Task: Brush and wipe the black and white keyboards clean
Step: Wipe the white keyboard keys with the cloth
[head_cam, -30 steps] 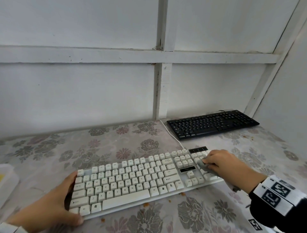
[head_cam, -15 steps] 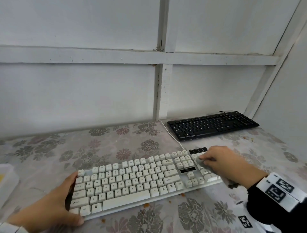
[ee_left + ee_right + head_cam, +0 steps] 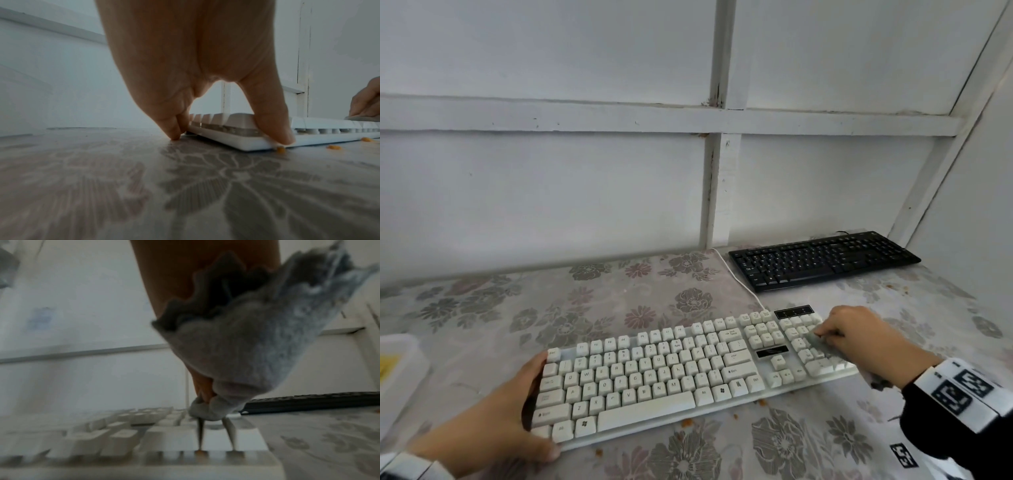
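The long white plastic keyboard (image 3: 688, 373) lies near the front of the flowered tablecloth (image 3: 619, 294). The left hand (image 3: 493, 428) braces its left end, thumb and fingers spread apart and touching its edges. The right hand (image 3: 859, 339) has its fingers curled tight round a grey fuzzy cloth (image 3: 246, 345), pressed on the number pad. Short, firm strokes along the rows would do best, I'd judge, with that brace kept on.

Only the left wrist view shows orange crumbs (image 3: 334, 147) by the front edge (the cloth's bulk shows only from the right wrist). The slim black keyboard (image 3: 822, 258) waits well apart by the wall.
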`<state>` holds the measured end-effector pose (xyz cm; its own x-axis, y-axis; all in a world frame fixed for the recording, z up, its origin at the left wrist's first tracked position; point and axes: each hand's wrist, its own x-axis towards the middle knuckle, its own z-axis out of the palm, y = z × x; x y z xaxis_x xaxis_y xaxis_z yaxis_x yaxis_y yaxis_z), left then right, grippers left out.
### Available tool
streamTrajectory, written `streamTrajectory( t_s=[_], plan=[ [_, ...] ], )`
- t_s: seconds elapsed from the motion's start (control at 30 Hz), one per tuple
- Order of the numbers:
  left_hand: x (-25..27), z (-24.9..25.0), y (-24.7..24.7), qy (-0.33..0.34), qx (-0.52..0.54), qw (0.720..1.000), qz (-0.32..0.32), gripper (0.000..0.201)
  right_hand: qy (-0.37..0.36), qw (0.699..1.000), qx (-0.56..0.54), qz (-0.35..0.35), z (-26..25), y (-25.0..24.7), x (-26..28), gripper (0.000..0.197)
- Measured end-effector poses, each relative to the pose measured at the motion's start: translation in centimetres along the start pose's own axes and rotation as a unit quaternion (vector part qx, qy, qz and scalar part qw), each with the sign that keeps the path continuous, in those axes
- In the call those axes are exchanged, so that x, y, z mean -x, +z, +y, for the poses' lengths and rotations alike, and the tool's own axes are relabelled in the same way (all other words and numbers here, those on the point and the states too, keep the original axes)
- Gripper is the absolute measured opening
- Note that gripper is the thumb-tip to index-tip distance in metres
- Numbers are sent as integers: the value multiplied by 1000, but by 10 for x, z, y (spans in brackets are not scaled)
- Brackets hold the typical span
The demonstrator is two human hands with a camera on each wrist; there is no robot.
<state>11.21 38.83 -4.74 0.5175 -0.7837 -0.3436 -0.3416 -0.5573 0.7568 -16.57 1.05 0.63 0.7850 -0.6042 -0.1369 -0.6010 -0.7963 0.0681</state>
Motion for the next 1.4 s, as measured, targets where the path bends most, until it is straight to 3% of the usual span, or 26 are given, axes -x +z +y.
streamTrajectory(
  t_s=[0.2, 0.33, 0.47, 0.63, 0.73, 0.8, 0.97, 1.1, 1.3, 1.4],
  plan=[
    [0, 1, 0, -6, -6, 1000, 0, 151, 61, 997, -35, 12, 18, -13, 3, 24],
    [0, 2, 1, -13, -9, 1000, 0, 155, 21, 992, -113, 52, 3, -11, 4, 23],
    [0, 2, 1, -16, -10, 1000, 1, 150, -15, 997, -70, 17, -11, 4, 8, 20],
    [2, 6, 2, -1, -12, 1000, 0, 139, 56, 997, -47, 6, 12, 2, 6, 24],
    [2, 7, 1, -14, -32, 999, 0, 143, 64, 997, -42, 22, 2, -7, 6, 27],
    [1, 5, 1, -19, -45, 999, 2, 146, 27, 996, -79, 43, -25, -16, 10, 25],
    [1, 6, 1, -23, -40, 999, -4, 139, -172, 965, -193, 43, -150, -35, 17, 25],
    [1, 5, -1, -22, -35, 999, -8, 160, -301, 930, -207, 35, -245, -30, 14, 24],
    [2, 7, -2, -33, -84, 996, -2, 171, -379, 918, -110, 46, -313, -17, 18, 22],
    [3, 12, 1, -50, -107, 993, 10, 152, -388, 919, -59, 42, -315, -9, 24, 23]
  ],
)
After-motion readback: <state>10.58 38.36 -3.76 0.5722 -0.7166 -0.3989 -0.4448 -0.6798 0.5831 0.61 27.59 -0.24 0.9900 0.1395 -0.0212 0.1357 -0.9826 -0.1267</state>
